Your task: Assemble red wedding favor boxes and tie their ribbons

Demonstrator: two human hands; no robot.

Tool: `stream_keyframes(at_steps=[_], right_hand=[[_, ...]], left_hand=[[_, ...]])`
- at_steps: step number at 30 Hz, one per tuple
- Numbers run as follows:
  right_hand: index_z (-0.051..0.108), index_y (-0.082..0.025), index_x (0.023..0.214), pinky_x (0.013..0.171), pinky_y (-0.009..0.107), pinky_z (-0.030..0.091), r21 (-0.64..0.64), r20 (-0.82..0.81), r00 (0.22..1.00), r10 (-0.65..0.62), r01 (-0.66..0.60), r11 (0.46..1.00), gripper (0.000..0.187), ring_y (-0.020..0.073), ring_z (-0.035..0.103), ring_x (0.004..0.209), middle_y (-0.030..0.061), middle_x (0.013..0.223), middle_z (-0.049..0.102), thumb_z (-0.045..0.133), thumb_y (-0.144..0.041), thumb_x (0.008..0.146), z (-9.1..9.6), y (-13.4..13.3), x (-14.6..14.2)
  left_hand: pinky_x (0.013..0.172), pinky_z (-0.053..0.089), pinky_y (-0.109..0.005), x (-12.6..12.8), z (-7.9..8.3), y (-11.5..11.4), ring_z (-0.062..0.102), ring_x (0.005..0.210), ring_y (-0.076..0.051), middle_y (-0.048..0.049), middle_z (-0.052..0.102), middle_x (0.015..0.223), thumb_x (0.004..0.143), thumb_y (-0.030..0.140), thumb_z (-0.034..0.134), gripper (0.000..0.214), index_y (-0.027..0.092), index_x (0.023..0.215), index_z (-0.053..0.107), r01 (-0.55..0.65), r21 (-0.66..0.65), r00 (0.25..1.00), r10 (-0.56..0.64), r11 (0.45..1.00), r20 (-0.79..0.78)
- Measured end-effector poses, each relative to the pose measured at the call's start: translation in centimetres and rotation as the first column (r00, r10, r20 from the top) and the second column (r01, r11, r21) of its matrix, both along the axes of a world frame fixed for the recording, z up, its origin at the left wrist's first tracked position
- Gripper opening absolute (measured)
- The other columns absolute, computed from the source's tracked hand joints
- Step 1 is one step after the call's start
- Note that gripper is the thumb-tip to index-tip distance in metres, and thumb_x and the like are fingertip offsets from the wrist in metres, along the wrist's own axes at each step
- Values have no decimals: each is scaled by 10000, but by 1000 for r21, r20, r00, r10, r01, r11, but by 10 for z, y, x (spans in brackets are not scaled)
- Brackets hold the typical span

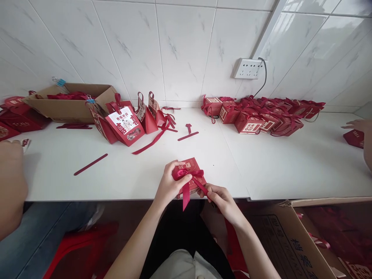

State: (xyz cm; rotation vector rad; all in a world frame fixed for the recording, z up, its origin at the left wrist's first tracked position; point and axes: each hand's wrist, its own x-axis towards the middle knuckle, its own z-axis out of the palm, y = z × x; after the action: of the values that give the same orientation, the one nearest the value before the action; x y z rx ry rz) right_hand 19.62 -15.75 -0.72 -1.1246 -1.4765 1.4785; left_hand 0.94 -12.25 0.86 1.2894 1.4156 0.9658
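Observation:
A small red gift box [192, 166] lies at the front edge of the white table [122, 170], right before me. A red ribbon [186, 195] is wrapped over it with a loop on top and one tail hanging past the table edge. My left hand [170, 184] pinches the ribbon loop against the box. My right hand [222, 199] sits at the box's lower right, fingers closed on the ribbon's other end.
Open red boxes [124, 124] and loose ribbons [90, 164] lie at the back left beside a cardboard carton [66, 106]. Several finished red boxes [261, 114] are heaped at the back right. Other people's hands [356, 124] and an arm [11, 182] show at both sides. Another carton [293, 240] stands below right.

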Motion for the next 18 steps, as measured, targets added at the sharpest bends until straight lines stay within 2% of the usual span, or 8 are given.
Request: stream_keyframes(at_steps=[4, 8, 14, 16, 18], right_hand=[[469, -189, 599, 760, 309, 383, -45, -130, 992, -11, 5, 999, 279, 180, 506, 766, 37, 755, 579, 464, -347, 828, -8, 3, 2], [564, -176, 667, 695, 309, 382, -69, -158, 987, -6, -5, 998, 259, 180, 491, 714, 55, 774, 588, 448, -357, 811, -15, 4, 5], [558, -172, 616, 599, 279, 324, -44, 5, 996, 84, -84, 995, 233, 138, 417, 618, 25, 694, 541, 449, -292, 783, -10, 7, 18], [539, -173, 604, 627, 284, 346, -51, 94, 990, 109, -105, 993, 257, 143, 440, 629, 18, 665, 514, 444, -309, 801, -2, 8, 24], [526, -180, 642, 670, 293, 373, -30, 193, 980, 41, -36, 999, 284, 159, 480, 669, 15, 673, 518, 428, -363, 837, 9, 12, 27]], left_hand=[[907, 482, -353, -1, 0, 0, 543, 1139, -241, -67, 467, 1333, 738, 381, 677, 373, 250, 1064, 551, 10, -6, 999, -10, 1000, 30], [910, 482, -350, -1, -2, -1, 551, 1127, -233, -62, 473, 1316, 738, 372, 682, 363, 250, 1055, 553, 9, -3, 999, -9, 1000, 48], [950, 456, -379, -2, -5, 0, 550, 1138, -247, -66, 476, 1312, 730, 405, 689, 374, 258, 1052, 568, 20, 49, 999, -22, 999, 38], [1000, 414, -402, -5, -6, -1, 484, 1223, -267, -66, 450, 1352, 744, 436, 669, 390, 271, 1084, 574, 40, 81, 999, -39, 996, -5], [1043, 362, -425, -9, -7, -4, 374, 1316, -277, -60, 393, 1412, 789, 464, 608, 394, 288, 1139, 563, 28, 153, 999, -20, 988, -50]])
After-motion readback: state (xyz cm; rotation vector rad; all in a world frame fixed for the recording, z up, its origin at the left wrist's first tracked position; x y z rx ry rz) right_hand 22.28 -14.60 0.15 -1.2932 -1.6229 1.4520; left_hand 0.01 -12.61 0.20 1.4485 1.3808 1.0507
